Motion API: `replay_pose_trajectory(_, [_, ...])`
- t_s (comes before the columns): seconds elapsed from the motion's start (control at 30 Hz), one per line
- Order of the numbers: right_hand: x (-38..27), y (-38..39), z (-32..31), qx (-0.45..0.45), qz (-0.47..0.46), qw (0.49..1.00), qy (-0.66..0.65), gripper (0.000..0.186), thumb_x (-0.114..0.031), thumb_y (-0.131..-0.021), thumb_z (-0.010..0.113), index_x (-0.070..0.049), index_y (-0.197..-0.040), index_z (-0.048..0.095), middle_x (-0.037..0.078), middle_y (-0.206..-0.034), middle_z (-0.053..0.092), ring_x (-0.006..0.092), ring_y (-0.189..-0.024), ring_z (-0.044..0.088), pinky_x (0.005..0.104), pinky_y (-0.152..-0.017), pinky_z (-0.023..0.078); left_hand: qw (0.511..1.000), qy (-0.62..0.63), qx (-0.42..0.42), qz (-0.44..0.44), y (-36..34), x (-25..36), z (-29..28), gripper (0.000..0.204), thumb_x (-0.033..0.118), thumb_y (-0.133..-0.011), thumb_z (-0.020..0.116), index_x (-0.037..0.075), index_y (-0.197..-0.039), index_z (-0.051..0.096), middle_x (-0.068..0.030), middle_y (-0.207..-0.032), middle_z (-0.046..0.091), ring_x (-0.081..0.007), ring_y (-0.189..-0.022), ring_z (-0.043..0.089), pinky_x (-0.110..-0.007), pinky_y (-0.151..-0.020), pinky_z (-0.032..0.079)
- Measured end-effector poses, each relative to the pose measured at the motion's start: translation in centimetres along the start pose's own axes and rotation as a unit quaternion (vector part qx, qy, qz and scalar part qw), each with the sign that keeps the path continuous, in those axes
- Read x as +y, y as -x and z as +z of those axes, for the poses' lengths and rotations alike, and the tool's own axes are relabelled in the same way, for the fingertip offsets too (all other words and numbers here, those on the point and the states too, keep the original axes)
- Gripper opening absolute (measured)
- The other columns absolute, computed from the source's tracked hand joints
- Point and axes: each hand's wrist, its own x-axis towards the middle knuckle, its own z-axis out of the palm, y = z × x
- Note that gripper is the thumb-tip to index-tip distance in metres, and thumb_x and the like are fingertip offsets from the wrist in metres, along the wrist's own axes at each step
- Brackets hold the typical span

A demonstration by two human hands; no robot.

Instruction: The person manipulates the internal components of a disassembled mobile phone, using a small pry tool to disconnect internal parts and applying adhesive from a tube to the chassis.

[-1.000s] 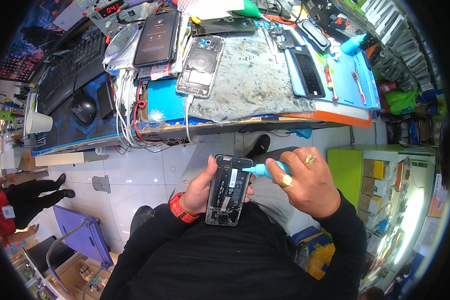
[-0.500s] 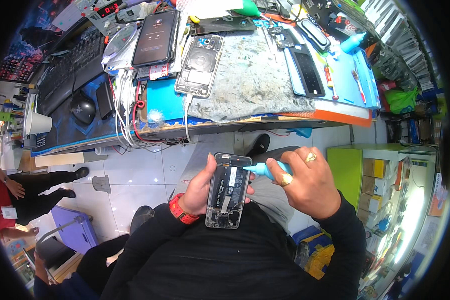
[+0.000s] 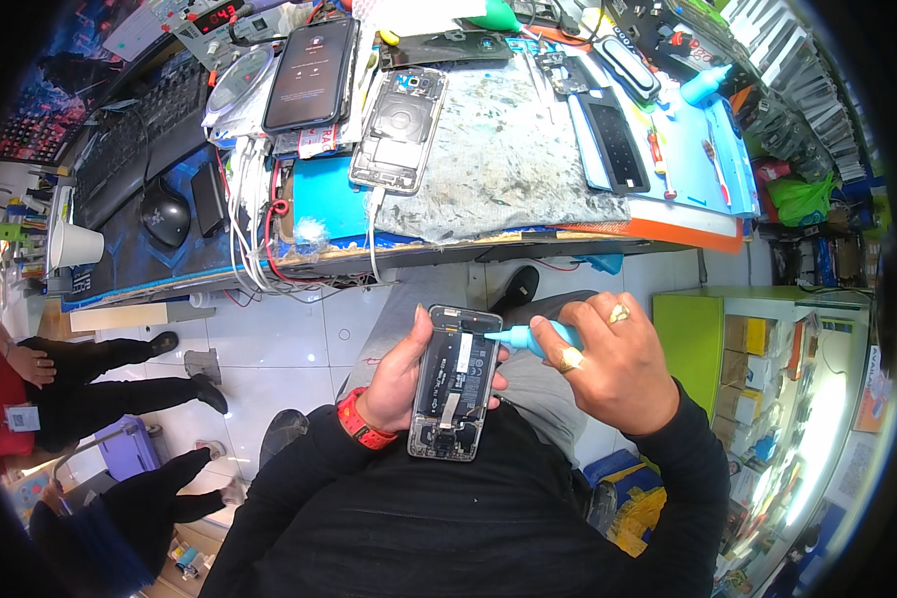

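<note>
An opened smartphone (image 3: 456, 384), its black battery and inner parts exposed, rests in my left hand (image 3: 399, 371). The thumb of that hand lies along the phone's left edge, and its fingertips curl round the right edge. My right hand (image 3: 608, 364), wearing two rings, is closed round a light-blue squeeze bottle (image 3: 540, 340) with a narrow nozzle. The nozzle tip is at the phone's upper right edge, beside the battery; whether it touches cannot be seen. Most of the bottle's body is hidden in my fingers.
Beyond my lap stands a workbench with a grey mat (image 3: 508, 159). On it lie another opened phone (image 3: 399, 135) on a white cable, a lit phone (image 3: 312, 75), screwdrivers (image 3: 658, 159) and a black mouse (image 3: 165, 213). A glass display case (image 3: 767, 419) is at right; two people are at left.
My hands and the bottle stay almost still; the phone's lower end has dipped slightly toward me. At left, one person's leg has moved right, and the other person has shifted too.
</note>
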Motion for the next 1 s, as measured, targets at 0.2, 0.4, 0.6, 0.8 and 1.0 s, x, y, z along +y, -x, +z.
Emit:
replay_pose_trajectory(0.2, [0.00, 0.07, 0.07, -0.005, -0.002, 1.000, 0.001, 0.032, -0.013, -0.081, 0.064, -0.002, -0.111, 0.069, 0.009, -0.089, 0.060, 0.0243, -0.082, 0.058, 0.0379, -0.070, 0.044, 1.000, -0.007, 0.000, 0.003, -0.03, -0.08, -0.15, 0.083, 0.067, -0.105, 0.016, 0.002, -0.150, 0.043, -0.0211, -0.136, 0.058, -0.0315, -0.115, 0.067, -0.048, -0.096, 0.059])
replay_pose_trajectory(0.4, [0.05, 0.06, 0.07, -0.009, 0.003, 1.000, 0.000, 0.032, -0.012, -0.081, 0.064, -0.003, -0.110, 0.070, 0.008, -0.089, 0.061, 0.0237, -0.081, 0.058, 0.0370, -0.069, 0.043, 1.000, -0.008, 0.007, 0.002, 0.05, 0.00, -0.06, 0.084, 0.067, -0.105, 0.016, 0.001, -0.150, 0.043, -0.0214, -0.135, 0.059, -0.0314, -0.114, 0.067, -0.048, -0.096, 0.059])
replay_pose_trajectory(0.6, [0.16, -0.02, 0.11, 0.008, 0.002, 1.000, -0.026, 0.033, -0.012, -0.079, 0.066, -0.005, -0.111, 0.071, 0.008, -0.091, 0.062, 0.0232, -0.081, 0.058, 0.0372, -0.069, 0.042, 1.000, -0.005, 0.001, 0.002, 0.10, -0.05, -0.20, 0.084, 0.067, -0.105, 0.017, 0.001, -0.150, 0.043, -0.0219, -0.135, 0.059, -0.0320, -0.115, 0.067, -0.048, -0.095, 0.060])
replay_pose_trajectory(0.8, [0.15, -0.04, 0.03, -0.004, 0.006, 1.000, -0.017, 0.034, -0.012, -0.078, 0.066, -0.005, -0.111, 0.071, 0.008, -0.092, 0.063, 0.0234, -0.081, 0.058, 0.0372, -0.070, 0.042, 1.000, -0.003, -0.004, 0.002, 0.10, -0.03, -0.22, 0.084, 0.067, -0.105, 0.017, 0.001, -0.150, 0.043, -0.0215, -0.135, 0.058, -0.0324, -0.115, 0.067, -0.047, -0.095, 0.060])
replay_pose_trajectory(1.0, [0.14, -0.05, 0.10, 0.000, -0.006, 1.000, -0.007, 0.034, -0.014, -0.079, 0.065, -0.005, -0.111, 0.070, 0.009, -0.093, 0.062, 0.0240, -0.082, 0.058, 0.0375, -0.070, 0.043, 1.000, 0.004, -0.007, -0.004, 0.07, -0.10, -0.34, 0.083, 0.067, -0.105, 0.018, 0.002, -0.150, 0.042, -0.0213, -0.136, 0.058, -0.0325, -0.116, 0.067, -0.048, -0.096, 0.060])
